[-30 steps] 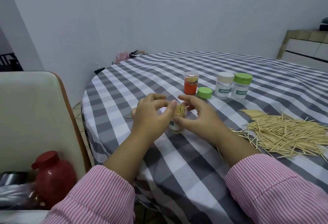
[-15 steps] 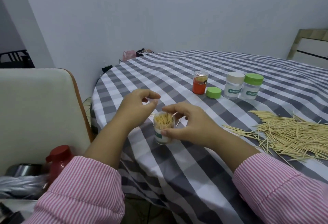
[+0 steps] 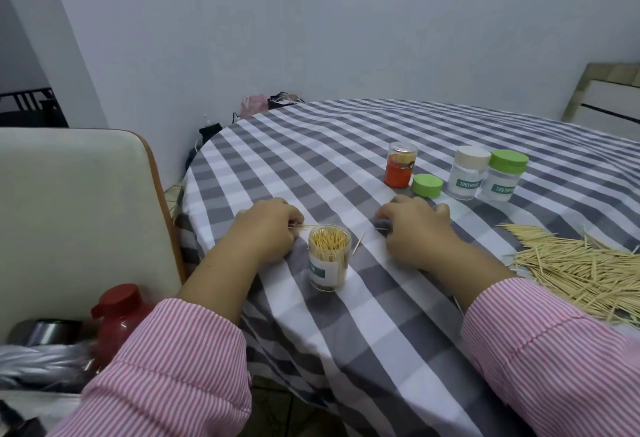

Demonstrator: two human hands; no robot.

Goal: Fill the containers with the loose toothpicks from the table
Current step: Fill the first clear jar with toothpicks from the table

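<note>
The left hand (image 3: pixel 265 228) lay on the bench (image 3: pixel 346 332), its grip curled and pinching a few toothpicks (image 3: pixel 300 227) whose tips pointed toward the open container (image 3: pixel 329 256). That container stood upright just right of the hand, packed with toothpicks and uncapped, touched by neither hand. The right hand (image 3: pixel 415 230) rested knuckles-up on the cloth beyond the container, fingers curled under; whether its grip held anything could not be told. One stray toothpick (image 3: pixel 358 243) lay between container and right hand.

Farther back stood an orange jar (image 3: pixel 401 165), a loose green lid (image 3: pixel 427 185) flat on the cloth, a white-capped container (image 3: pixel 467 173) and a green-capped container (image 3: pixel 504 176) side by side. The loose toothpick pile (image 3: pixel 581 263) spread over the bench at the right.

The bench wore a grey-and-white checked cloth. A cream chair back (image 3: pixel 79 208) stood at the left, a red bottle (image 3: pixel 119 318) below it, and a pale wall (image 3: pixel 311 27) behind.

Half a second before, the right hand had clasped the open container; now it had let go and moved off to the right, while the left hand had dropped to the cloth.
</note>
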